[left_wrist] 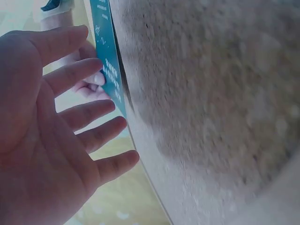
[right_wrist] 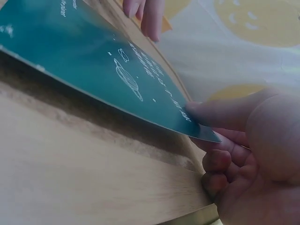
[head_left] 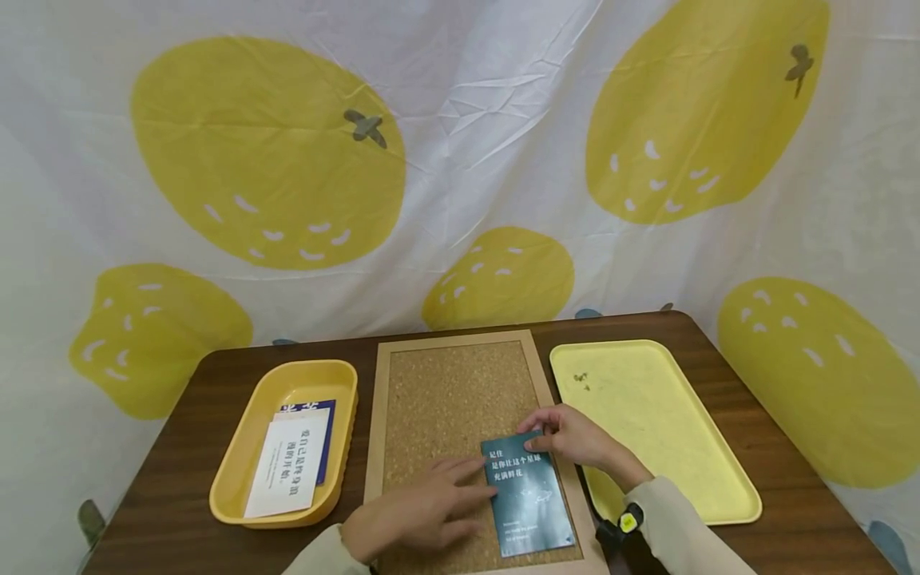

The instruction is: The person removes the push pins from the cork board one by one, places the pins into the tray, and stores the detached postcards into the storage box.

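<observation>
A teal card [head_left: 530,499] with white printing lies over the lower right part of a wood-framed cork board [head_left: 453,391]. My right hand [head_left: 571,435] pinches the card's upper right corner between thumb and fingers. In the right wrist view the card [right_wrist: 93,70] bows, and its near edge stands off the board. My left hand [head_left: 431,507] is spread beside the card's left edge, slightly blurred. Its fingers [left_wrist: 110,166] are straight and apart in the left wrist view, with nothing gripped. Whether its fingertips touch the card I cannot tell.
An orange-yellow basket [head_left: 345,415] on the left holds a white card [head_left: 287,463] over a dark blue one [head_left: 327,447]. To the right lies a shallow yellow tray [head_left: 661,431]. The dark wooden table [head_left: 168,479] backs onto a lemon-print cloth [head_left: 496,184].
</observation>
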The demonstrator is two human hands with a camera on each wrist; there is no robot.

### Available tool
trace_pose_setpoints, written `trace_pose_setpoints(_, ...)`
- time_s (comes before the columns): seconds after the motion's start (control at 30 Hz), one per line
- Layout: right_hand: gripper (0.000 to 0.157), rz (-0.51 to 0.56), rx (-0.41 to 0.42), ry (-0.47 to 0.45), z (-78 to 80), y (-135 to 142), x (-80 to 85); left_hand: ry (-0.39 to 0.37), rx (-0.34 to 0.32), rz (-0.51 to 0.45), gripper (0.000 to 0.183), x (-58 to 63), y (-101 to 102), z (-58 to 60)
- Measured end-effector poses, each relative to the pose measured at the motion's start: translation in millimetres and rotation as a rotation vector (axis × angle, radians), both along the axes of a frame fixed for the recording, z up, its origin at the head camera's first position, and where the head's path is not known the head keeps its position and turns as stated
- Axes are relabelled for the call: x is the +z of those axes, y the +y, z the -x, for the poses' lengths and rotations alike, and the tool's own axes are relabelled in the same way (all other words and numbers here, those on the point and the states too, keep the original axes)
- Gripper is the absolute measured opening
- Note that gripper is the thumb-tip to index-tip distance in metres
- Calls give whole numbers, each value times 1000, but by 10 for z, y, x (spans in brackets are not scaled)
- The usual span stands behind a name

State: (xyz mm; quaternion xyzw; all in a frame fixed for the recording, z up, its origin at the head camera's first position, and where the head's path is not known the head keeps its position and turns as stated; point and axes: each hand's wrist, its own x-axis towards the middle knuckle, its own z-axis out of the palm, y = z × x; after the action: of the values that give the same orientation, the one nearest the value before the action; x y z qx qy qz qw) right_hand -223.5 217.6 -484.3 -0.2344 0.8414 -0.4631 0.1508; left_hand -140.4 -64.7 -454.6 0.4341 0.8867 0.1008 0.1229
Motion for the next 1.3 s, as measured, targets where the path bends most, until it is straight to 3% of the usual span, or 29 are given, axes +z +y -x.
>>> trace_pose_setpoints(0.23, 17, 2, -8, 9, 12, 3, -19, 25, 27, -66, 46, 77, -154, -2)
trace_pose_setpoints(0.43, 17, -12, -26, 11, 8, -5, -23, -4, 108, -134, 45, 237, -345, -26)
trace_pose_setpoints(0.77, 17, -21, -22, 19, -3, -5, -8, 123, 230, -296, 43, 336, -892, -67)
trace_pose_setpoints(1.1, 17, -19, -23, 22, -11, 5, -8, 199, 488, -325, 40, 343, -1628, -94)
trace_pose_setpoints(1.3, 17, -11, -22, 17, -9, 3, -11, 159, 639, -340, 41, 298, -2043, -83)
